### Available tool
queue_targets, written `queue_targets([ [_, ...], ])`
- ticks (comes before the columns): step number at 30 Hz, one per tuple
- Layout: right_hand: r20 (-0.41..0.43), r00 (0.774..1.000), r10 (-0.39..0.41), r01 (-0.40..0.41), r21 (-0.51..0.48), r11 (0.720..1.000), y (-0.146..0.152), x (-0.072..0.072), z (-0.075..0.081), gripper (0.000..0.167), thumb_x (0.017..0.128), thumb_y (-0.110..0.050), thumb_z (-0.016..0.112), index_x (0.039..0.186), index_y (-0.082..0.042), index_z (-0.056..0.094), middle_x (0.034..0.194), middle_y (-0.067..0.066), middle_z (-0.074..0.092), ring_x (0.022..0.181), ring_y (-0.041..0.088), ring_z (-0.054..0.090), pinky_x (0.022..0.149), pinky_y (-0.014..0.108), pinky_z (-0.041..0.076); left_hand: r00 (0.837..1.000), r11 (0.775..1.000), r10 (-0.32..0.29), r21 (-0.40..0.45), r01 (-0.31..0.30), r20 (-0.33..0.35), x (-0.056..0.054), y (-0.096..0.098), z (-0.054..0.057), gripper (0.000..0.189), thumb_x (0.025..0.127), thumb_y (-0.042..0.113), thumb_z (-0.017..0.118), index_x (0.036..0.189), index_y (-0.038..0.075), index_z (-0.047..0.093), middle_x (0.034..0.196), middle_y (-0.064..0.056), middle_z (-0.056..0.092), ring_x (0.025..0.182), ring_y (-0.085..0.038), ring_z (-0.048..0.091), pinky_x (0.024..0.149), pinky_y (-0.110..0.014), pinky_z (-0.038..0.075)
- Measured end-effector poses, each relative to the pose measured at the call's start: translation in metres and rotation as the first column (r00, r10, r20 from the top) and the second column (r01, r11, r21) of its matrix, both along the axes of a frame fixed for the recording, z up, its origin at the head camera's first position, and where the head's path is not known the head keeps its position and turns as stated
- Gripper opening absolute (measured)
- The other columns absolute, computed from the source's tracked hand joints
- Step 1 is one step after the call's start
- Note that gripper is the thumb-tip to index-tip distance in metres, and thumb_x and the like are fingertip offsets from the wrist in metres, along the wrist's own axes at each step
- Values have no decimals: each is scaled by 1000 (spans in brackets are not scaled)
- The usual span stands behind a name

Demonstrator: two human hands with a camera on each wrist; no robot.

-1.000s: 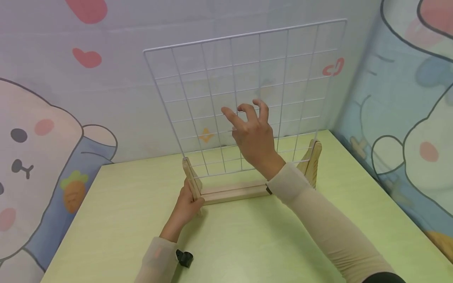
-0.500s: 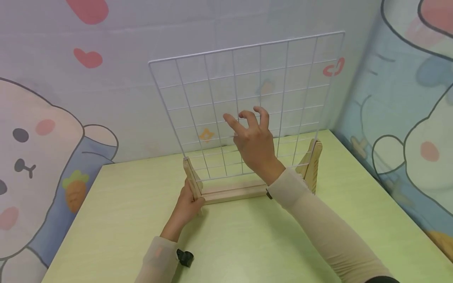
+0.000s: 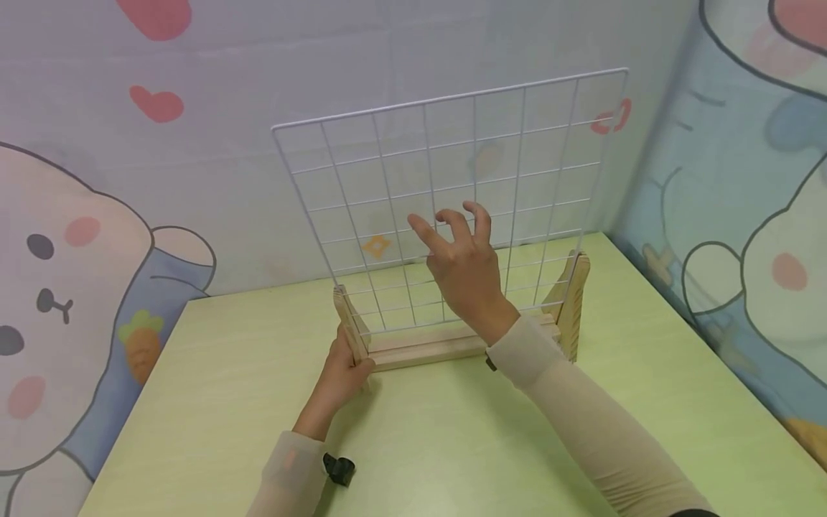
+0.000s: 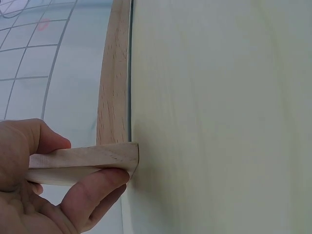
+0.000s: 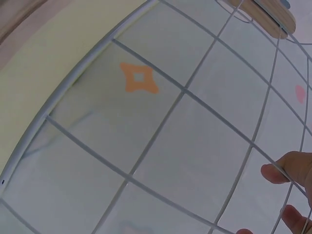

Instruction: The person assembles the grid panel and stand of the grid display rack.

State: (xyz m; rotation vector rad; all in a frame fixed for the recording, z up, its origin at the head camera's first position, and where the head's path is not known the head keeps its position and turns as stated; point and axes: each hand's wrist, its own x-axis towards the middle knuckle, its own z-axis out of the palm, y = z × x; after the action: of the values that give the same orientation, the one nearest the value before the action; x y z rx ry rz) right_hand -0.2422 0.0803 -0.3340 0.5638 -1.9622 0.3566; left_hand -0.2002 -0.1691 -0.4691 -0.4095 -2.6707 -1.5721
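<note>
In the head view my left hand point(image 3: 339, 377) grips the left upright of a pale wooden stand point(image 3: 429, 353) on the table. The left wrist view shows the thumb and fingers around that wooden side piece point(image 4: 92, 157). My right hand point(image 3: 465, 276) holds a white wire grid panel point(image 3: 449, 99) near its lower middle, fingers curled at the wires. Right fingertips point(image 5: 277, 173) reach behind the wires in the right wrist view. The panel stands nearly upright, its lower part between the two uprights and its bottom wire just above the rail.
The stand's right upright point(image 3: 571, 305) is partly behind the panel. Behind the pale table point(image 3: 439, 438) hangs a printed wall cloth point(image 3: 213, 179), with another cloth point(image 3: 717, 215) on the right. A small black piece point(image 3: 339, 470) is at the left sleeve.
The wire grid panel has come down between the uprights, and my right hand has dropped a little with it. My left hand stays on the stand's left upright.
</note>
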Motion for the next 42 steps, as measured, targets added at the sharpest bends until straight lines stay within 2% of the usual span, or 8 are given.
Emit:
queue_targets([
  [7,-3,1000,-2,2,-1,1000,0,0,-5,58,83,12,75,131,-20,73,117,18,68,125,55,50,41,34,49,1000,1000,3,5,-3,-9,0,0,2,87,91,-7,56,165,0,11,141,-36,41,114,-40,50,92,-54,50],
  [13,10,1000,-11,11,-11,1000,5,1,-15,60,81,14,74,130,-21,73,116,18,67,125,55,50,41,35,49,1000,1000,-19,18,19,9,-3,4,-1,91,91,-7,55,167,1,5,144,-37,37,119,-40,50,96,-55,49],
  [17,1,1000,2,-2,-19,1000,6,1,-20,61,81,15,72,130,-20,73,115,19,67,124,56,50,41,35,50,1000,1000,-7,6,7,20,-5,5,-2,92,92,-6,55,167,1,3,147,-37,35,120,-40,49,97,-53,49],
  [21,5,1000,19,-19,-22,1000,5,0,-22,61,82,16,70,131,-20,72,116,19,66,125,56,49,42,35,50,1000,1000,-1,6,1,14,-5,4,-1,91,92,-5,55,166,0,4,147,-39,34,121,-42,50,96,-56,51],
  [30,27,999,29,-28,-13,1000,2,2,-32,60,80,15,75,129,-19,72,115,19,66,124,57,49,42,34,51,1000,1000,6,1,-6,23,-3,2,-3,94,92,-4,55,167,1,-1,152,-42,31,134,-48,43,99,-65,48],
  [36,10,1000,19,-19,-17,1000,0,2,-36,59,80,15,74,128,-20,73,115,19,67,124,57,50,41,35,51,999,1000,23,-8,-23,27,-2,1,-4,94,92,-4,56,167,0,-1,150,-41,33,133,-48,44,99,-64,48],
  [42,11,1000,14,-14,-16,1000,-2,1,-39,60,79,15,76,128,-20,72,116,19,66,124,56,51,43,35,52,1000,1000,14,0,-14,22,-2,0,-3,94,93,-4,55,168,1,-1,151,-41,31,135,-49,43,100,-65,47],
])
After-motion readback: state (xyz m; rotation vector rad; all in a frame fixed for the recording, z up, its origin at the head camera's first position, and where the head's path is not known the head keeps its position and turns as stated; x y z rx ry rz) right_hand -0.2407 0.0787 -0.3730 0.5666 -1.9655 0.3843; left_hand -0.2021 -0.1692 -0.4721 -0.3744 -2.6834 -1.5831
